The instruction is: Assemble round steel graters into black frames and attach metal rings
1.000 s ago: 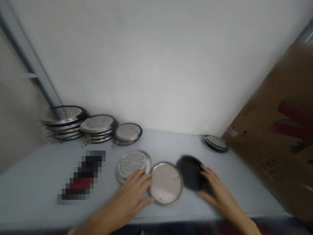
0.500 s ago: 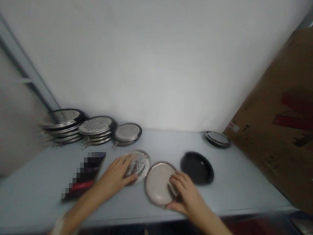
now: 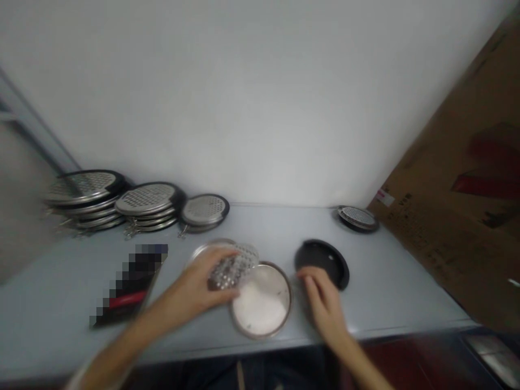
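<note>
My left hand (image 3: pixel 203 279) grips a shiny perforated grater disc (image 3: pixel 238 265), tilted and raised, its edge between thumb and fingers. Under it lies another round metal piece (image 3: pixel 211 245), mostly hidden by the hand. A shallow round metal dish (image 3: pixel 262 303) with a raised rim lies flat in front of me, partly overlapped by the grater disc. My right hand (image 3: pixel 323 298) has its fingers curled at the near left rim of a black round tray (image 3: pixel 325 260) on the table. The thumb there is hidden, and motion blurs both hands.
Stacks of round graters with black rims and wire clips (image 3: pixel 83 189), (image 3: pixel 148 200) stand at the back left, beside a lower pile (image 3: pixel 205 211). One more grater (image 3: pixel 357 218) lies back right. A dark, red-banded object (image 3: pixel 128 298) lies left; a cardboard box (image 3: pixel 455 179) borders the right.
My left hand has lifted and tilted the grater disc, bringing it rightward over the dish's edge. The right hand has left the dish and moved to the black tray. The view has shifted slightly.
</note>
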A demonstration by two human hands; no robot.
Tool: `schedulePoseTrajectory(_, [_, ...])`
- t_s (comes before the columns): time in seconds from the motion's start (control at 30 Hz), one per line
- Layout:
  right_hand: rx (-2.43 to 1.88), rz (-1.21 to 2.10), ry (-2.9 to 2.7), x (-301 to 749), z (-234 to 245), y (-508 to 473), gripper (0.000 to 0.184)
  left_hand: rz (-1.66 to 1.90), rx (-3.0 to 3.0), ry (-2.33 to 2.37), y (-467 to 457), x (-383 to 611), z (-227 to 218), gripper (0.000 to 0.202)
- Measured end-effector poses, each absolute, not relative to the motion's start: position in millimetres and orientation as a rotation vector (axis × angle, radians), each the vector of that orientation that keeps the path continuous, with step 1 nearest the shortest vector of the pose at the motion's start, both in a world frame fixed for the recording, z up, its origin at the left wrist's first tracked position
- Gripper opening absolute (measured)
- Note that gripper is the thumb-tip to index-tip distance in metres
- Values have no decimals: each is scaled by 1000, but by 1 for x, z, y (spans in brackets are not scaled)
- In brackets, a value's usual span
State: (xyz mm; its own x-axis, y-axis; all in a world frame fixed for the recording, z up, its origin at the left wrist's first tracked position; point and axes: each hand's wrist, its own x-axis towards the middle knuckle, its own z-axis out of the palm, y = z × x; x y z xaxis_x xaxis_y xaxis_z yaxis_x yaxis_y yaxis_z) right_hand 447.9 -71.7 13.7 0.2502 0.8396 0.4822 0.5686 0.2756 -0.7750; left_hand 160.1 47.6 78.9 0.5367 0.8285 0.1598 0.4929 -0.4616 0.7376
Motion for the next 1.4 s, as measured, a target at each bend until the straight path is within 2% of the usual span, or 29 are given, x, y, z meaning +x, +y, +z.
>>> schedulePoseTrajectory(0.17, [-1380,238,-1451,449,14,-74,24,308,2470,856,16,208,67,63])
schedulePoseTrajectory(0.27, [-1366,205,-1518,449,14,-75,21,224,2517,801,10,221,57,61])
schedulePoseTrajectory(0.43, [-1350,273,-1777,443,19,-76,14,344,2526,777,12,208,55,45])
schedulePoseTrajectory(0.63, [-1369,296,-2067,437,27,-77,11,456,2592,1124,24,158,49,11])
schedulePoseTrajectory(0.73, [-1375,299,-2058,436,28,-78,10,437,2700,1126,25,136,33,10])
schedulePoseTrajectory(0.87, [-1366,307,-2057,436,29,-79,10,501,2923,1072,24,122,22,20])
schedulePoseTrajectory(1.03, [-1373,313,-2056,436,30,-78,12,596,3235,959,31,121,61,50])
schedulePoseTrajectory(1.2, [-1379,331,-2054,434,28,-78,11,219,3477,761,39,144,117,39])
schedulePoseTrajectory(1.3, [-1376,332,-2057,434,27,-77,11,9,3574,486,37,161,132,30])
schedulePoseTrajectory(1.4, [-1366,328,-2053,434,27,-78,12,-68,3538,179,32,169,135,32])
